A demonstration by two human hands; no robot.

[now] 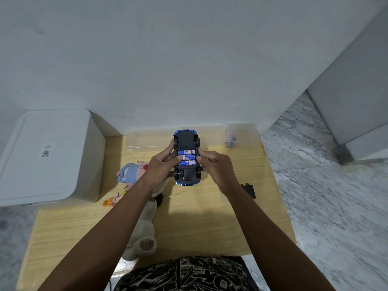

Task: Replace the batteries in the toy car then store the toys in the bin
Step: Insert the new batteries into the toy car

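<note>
A blue toy car (186,139) is held upside down above the wooden table (201,217), its black underside facing me. Three blue-and-white batteries (186,157) lie side by side in the open compartment. My left hand (161,171) grips the car's left side, thumb on the middle battery. My right hand (214,166) grips the right side, thumb at the batteries' right ends. The black battery cover (249,190) lies on the table to the right.
A white lidded bin (46,158) stands at the left. Two clear plastic containers (241,134) sit against the wall, one holding a small blue item. A pink-and-blue plush (131,172), a white plush (144,227) and a small orange toy (112,201) lie under my left arm.
</note>
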